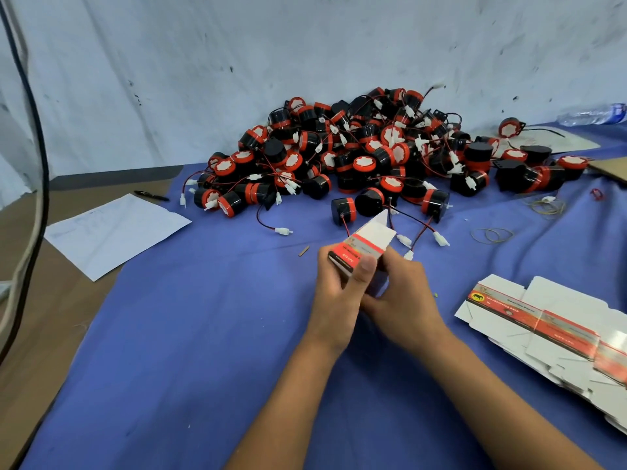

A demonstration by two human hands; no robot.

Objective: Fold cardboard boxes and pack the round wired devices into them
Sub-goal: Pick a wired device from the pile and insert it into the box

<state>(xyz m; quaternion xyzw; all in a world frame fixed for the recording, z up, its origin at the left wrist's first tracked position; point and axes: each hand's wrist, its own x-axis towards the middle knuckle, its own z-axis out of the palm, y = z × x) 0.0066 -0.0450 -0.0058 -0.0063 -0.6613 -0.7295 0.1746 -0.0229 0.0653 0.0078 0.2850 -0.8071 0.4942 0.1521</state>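
Right now both hands work one small white-and-red cardboard box [361, 256] just below the middle of the frame, over the blue cloth [210, 334] that covers the bench. The left hand [339, 296] has its grip wrapped round the box's left side, thumb pressed on the red printed face; the right hand [400, 293] grips the right and lower side, its fingertips mostly hidden behind the box. A white top flap stands open, pointing towards the pile of round black-and-red wired devices [373, 150] at upper centre. Nothing appears to be inside the box, though its interior is not visible. The likely trouble lies in the fold: squeezing too hard could crease a panel or leave a tab untucked, so the bottom gives way once a device goes in. The nearest devices trail red-and-black leads with white plugs [441, 238] just beside the hands; a snagged lead could drag neighbours along. Flat box blanks [543, 320] wait at lower right.
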